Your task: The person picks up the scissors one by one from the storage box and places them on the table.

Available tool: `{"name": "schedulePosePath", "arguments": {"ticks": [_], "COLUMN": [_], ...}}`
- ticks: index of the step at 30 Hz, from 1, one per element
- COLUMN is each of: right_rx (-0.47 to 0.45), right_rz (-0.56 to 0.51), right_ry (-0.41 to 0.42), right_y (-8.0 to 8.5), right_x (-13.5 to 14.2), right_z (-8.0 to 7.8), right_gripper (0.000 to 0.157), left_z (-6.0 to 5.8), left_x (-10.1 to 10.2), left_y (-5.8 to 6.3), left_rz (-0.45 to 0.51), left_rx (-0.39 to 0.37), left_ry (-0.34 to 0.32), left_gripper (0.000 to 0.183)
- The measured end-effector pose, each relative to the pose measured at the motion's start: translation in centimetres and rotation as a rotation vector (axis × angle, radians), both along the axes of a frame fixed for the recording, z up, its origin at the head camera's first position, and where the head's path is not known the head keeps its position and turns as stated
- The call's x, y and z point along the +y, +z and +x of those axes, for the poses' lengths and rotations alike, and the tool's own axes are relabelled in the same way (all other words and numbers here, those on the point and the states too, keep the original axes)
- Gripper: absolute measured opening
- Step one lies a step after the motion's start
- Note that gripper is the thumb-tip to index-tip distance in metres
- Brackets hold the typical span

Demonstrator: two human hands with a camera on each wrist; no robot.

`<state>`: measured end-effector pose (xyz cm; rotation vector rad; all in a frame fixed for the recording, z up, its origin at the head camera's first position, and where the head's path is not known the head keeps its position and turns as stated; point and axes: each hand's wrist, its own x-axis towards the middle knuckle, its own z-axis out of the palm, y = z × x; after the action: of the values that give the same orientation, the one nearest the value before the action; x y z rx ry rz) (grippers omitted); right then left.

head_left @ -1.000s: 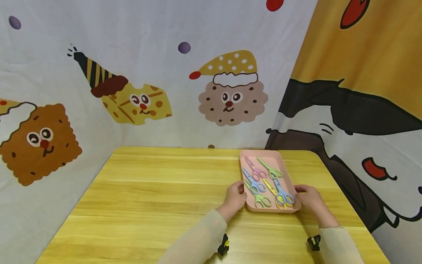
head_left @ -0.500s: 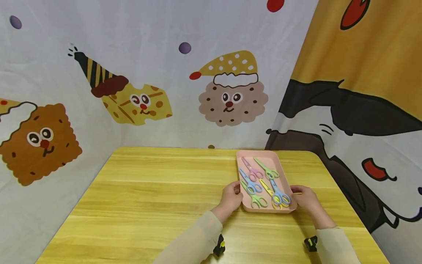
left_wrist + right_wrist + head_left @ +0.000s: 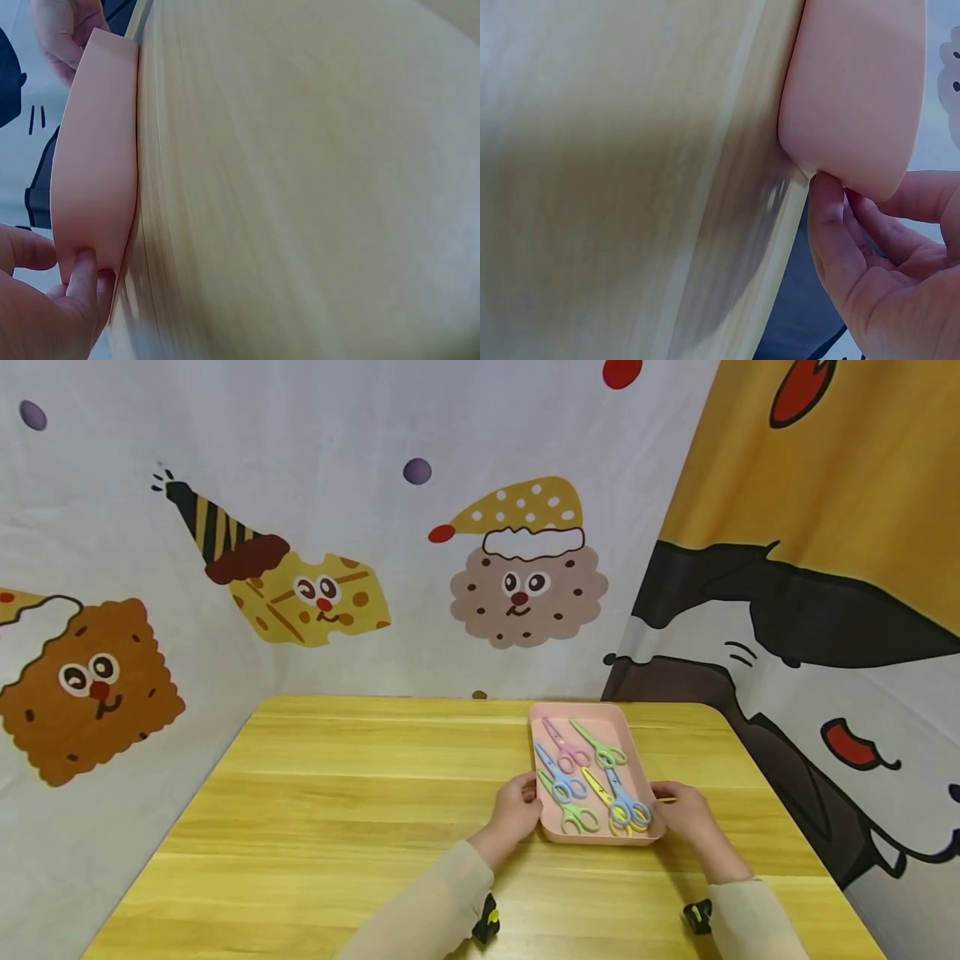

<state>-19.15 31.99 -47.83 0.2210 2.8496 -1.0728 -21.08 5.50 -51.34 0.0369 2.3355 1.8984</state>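
In the head view, a shallow pink tray [image 3: 600, 840] lies on the wooden table, right of centre. My left hand [image 3: 516, 810] grips its left wall towards the near end, and my right hand [image 3: 684, 814] holds the opposite wall. Inside rest several children's scissors: pink scissors [image 3: 556, 736], green scissors [image 3: 587, 733], blue scissors [image 3: 550, 762] and yellow scissors [image 3: 596, 782] among them. From the left wrist, fingers of the left hand [image 3: 52, 307] press the outer tray wall [image 3: 97, 150]. The right wrist view has the right hand's [image 3: 900, 255] fingertips at the tray's lower corner and the thumb near the rim.
The table [image 3: 337, 793] runs on to the left and in front of the tray. A printed curtain [image 3: 337, 427] with cartoon figures hangs behind the back edge and along the sides. A small black device [image 3: 487, 920] sits at the left cuff.
Both hands have slid the tray with its scissors a short way left along the table. The scissors keep their places in it, and the grip looks the same.
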Motion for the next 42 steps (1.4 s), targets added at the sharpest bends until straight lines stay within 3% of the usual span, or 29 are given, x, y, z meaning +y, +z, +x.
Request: {"name": "schedulePosePath", "arguments": {"ticks": [30,42], "right_rx": [-0.008,0.035], "right_rz": [0.003,-0.001], "right_ry": [0.041,0.057], "right_y": [-0.2,-0.5], "right_x": [-2.6,-4.1], "right_z": [-0.4,-0.7], "right_gripper": [0.042,0.038], "left_z": [0.3,0.3], "left_x": [-3.1,-4.8], "left_y": [0.4,0.3], "left_rz": [-0.026,-0.003], "left_rx": [0.009,-0.006], "left_ry": [0.033,0.018], "left_gripper": [0.046,0.046]}}
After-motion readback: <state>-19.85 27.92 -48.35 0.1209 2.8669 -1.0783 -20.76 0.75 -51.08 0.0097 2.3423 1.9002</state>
